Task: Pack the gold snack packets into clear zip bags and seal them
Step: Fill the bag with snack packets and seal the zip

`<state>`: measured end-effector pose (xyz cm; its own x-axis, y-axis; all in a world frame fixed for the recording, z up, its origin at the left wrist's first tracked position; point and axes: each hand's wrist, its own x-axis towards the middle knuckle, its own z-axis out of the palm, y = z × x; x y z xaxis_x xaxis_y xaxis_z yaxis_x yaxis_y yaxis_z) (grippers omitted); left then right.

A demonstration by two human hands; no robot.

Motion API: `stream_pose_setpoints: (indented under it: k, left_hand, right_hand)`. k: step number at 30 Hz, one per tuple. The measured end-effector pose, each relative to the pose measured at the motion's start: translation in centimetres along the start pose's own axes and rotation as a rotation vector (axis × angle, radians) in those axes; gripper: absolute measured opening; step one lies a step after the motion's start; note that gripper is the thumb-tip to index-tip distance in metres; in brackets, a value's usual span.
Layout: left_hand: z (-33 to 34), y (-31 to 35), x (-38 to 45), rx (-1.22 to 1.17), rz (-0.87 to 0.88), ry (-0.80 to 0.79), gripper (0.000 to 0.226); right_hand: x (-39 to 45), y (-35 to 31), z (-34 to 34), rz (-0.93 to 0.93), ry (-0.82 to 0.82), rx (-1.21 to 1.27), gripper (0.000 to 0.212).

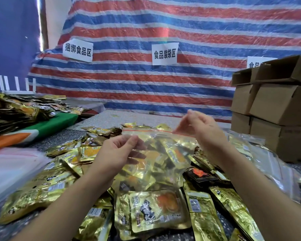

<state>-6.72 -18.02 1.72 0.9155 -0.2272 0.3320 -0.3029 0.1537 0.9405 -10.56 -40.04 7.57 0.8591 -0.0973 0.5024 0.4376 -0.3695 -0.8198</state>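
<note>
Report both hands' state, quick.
Left hand: grips the left side of the filled clear zip bag.
Right hand: pinches the bag's red zip strip at its right end.

three white paper signs are taped to the striped tarp [163, 23] behind the bench: the left sign [78, 50] reads 捆绑食品区 and the middle sign [165, 53] reads 食品装袋区. the right sign [255, 62] begins 食品, the rest hidden behind cardboard boxes [274, 101]. print on the gold snack packets [156, 211] is too small to read.

Stacked cardboard boxes [274, 105], striped tarp [146, 32], paper signs [165, 53]
</note>
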Motion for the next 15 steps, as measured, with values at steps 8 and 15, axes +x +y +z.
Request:
stream_pose_setpoints:
  k: [8, 15]
  left_hand:
    - [-0.4, -0.1, -0.4, 0.08, -0.028, 0.032, 0.027]
    - [1.1, -1.4, -1.5, 0.295, -0.022, -0.164, 0.027]
  right_hand:
    - [3.4, 5.8, -0.5, 0.228, 0.115, -0.453, 0.021]
    - [3.1, 8.7, 0.9, 0.169, 0.058, -0.725, 0.018]
